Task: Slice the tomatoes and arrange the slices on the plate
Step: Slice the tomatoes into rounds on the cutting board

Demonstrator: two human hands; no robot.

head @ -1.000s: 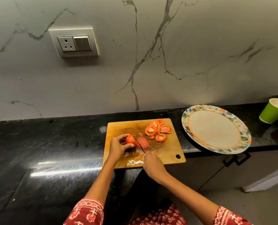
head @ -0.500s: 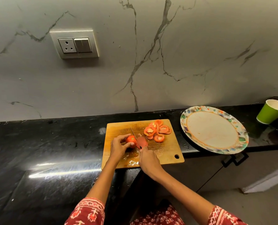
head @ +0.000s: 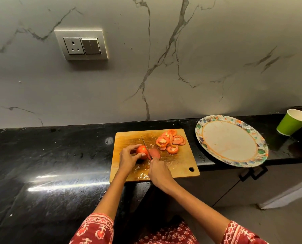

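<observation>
The left hand (head: 128, 158) is gripping the half-cut red tomato (head: 141, 151) while the right hand (head: 158, 171), gripping the thin-bladed knife (head: 146, 147), is slicing; cut slices (head: 170, 140) are waiting on the wooden board (head: 127, 138), the floral-rimmed plate (head: 259, 150) lying bare.

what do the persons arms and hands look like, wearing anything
Both forearms are bare, and the left hand and right hand wear no gloves. No rings or bangles can be made out. Each arm comes out of a red sleeve with a cream woven-style pattern, ending near the elbow.

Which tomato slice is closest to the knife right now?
The slice lying flat alone just right of the knife blade, beside the tomato the left hand holds. The other slices sit piled toward the board's far right.
</observation>
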